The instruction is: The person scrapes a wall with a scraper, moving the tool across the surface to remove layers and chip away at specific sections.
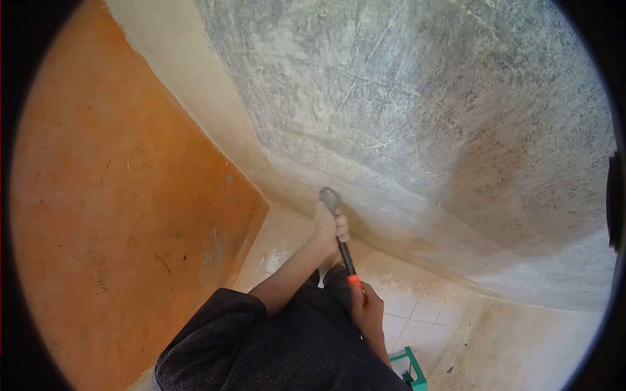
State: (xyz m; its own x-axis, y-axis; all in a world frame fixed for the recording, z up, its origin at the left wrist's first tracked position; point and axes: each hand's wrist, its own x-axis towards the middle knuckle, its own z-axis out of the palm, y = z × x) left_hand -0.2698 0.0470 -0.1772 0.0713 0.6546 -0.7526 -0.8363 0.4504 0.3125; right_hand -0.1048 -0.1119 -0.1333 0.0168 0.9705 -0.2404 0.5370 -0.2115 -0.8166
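The tool (343,251) is a slim black shaft with a flat grey metal head at the top and a bright orange band low down. It stands nearly upright at the middle of the view, its head touching the pale lower strip of the grey wall (424,117), close to the corner where that wall meets the orange wall (130,195).

The left hand (329,225) wraps the shaft just below the head, its grip closed tight on the tool with the fingers curled over the front. The right hand (368,309) closes its grip on the lower end, just under the orange band, so the handle's end is hidden inside the fist.

The shape of the head is hard to make out: it is small, partly covered by the left hand, and its edge blends into the plaster. Dark clothing (287,352) fills the bottom of the view and covers the right forearm and part of the tiled floor (417,313). A green frame (411,368) at the bottom edge is cut off, and what it is cannot be told. The lens rim darkens all corners.
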